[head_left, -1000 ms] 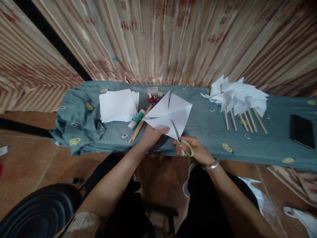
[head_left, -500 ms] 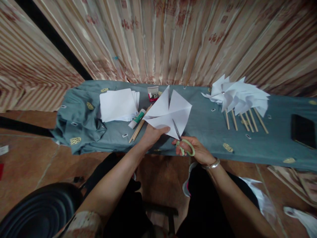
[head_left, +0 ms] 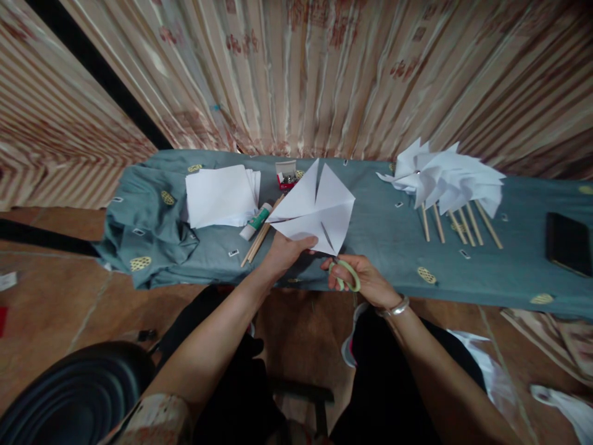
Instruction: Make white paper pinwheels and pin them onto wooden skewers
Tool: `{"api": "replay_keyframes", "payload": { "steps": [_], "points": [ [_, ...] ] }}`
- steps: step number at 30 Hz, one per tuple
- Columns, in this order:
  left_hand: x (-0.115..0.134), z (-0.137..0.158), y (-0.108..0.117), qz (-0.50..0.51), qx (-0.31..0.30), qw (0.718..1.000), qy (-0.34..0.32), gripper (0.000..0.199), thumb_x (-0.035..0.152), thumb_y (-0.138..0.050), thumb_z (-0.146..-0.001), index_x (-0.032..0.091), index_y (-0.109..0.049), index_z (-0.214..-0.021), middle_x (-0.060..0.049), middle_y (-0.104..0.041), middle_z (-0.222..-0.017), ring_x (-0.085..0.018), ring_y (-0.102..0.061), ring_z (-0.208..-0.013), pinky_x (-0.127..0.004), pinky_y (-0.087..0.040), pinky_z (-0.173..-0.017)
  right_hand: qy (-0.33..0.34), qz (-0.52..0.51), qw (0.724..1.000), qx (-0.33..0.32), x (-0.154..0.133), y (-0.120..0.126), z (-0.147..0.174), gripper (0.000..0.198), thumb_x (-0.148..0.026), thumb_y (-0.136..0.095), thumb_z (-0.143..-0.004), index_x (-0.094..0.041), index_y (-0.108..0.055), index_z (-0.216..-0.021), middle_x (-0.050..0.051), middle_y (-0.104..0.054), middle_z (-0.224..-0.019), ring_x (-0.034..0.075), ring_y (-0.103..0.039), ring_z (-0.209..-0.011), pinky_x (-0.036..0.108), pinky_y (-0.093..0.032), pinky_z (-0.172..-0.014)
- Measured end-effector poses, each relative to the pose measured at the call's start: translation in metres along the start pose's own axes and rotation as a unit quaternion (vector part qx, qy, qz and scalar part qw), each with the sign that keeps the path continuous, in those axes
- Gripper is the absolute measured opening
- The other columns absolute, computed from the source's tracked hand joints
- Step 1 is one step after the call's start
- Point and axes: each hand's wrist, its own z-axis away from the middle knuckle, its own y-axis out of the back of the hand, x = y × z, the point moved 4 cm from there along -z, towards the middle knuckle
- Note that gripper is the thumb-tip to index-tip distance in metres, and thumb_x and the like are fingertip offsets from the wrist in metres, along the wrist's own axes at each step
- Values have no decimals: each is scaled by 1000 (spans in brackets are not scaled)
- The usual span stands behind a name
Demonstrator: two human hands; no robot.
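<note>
My left hand pinches a white paper square at its near left side, thumb on top. Slits run inward from the paper's corners. In my right hand are scissors with pale green handles, my fingers through the loops. Their blades are at the paper's near corner, one blade lying over the sheet. Just left of the paper are several wooden sticks and a green and white glue stick. A small red box of metal pins stands open behind it.
A stack of white paper lies to the left on the grey-green cloth. Several paper pinwheels on sticks overlap at the right. A dark phone rests by the right end. A black round stool stands at lower left.
The scissors have closed somewhat on the near corner, and my right hand has shifted slightly left. The paper's right side has moved slightly left. My left hand keeps its hold.
</note>
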Motion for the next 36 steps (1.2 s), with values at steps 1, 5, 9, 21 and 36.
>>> {"api": "replay_keyframes", "payload": {
  "steps": [1,5,9,21,36],
  "points": [
    [0,0,0,1,0,1000,1,20,27,-72,-59,17,-56,-66,3,-59,-58,-12,-52,-52,-25,-44,-52,-1,-2,1000,1,0,0,0,53,-66,-73,-65,-16,-66,-82,-1,-63,-61,8,-50,-50,21,-39,-48],
    [0,0,0,-7,2,1000,3,20,28,-71,-59,17,-57,-67,2,-60,-59,-13,-53,-53,-26,-45,-52,-3,-8,1000,3,-2,-2,0,54,-67,-72,-64,-17,-65,-81,0,-63,-60,8,-51,-51,21,-40,-50],
    [0,0,0,-17,0,1000,6,19,28,-71,-60,16,-58,-66,1,-60,-60,-13,-53,-54,-28,-47,-55,-1,-12,1000,5,-1,-1,0,52,-65,-73,-65,-16,-66,-83,1,-64,-61,9,-52,-52,22,-41,-50],
    [1,2,0,1,8,1000,13,21,25,-73,-59,16,-58,-70,3,-60,-62,-12,-52,-55,-27,-46,-56,-9,-18,1000,13,0,-1,0,49,-60,-76,-64,-16,-65,-82,0,-64,-60,9,-52,-52,21,-40,-49],
    [0,2,1,-3,13,1000,15,22,29,-73,-58,17,-58,-70,2,-61,-60,-13,-54,-55,-28,-47,-55,-19,-33,999,22,3,1,-3,47,-57,-82,-58,-16,-66,-75,-2,-60,-56,7,-49,-48,20,-39,-45]
  ]
}}
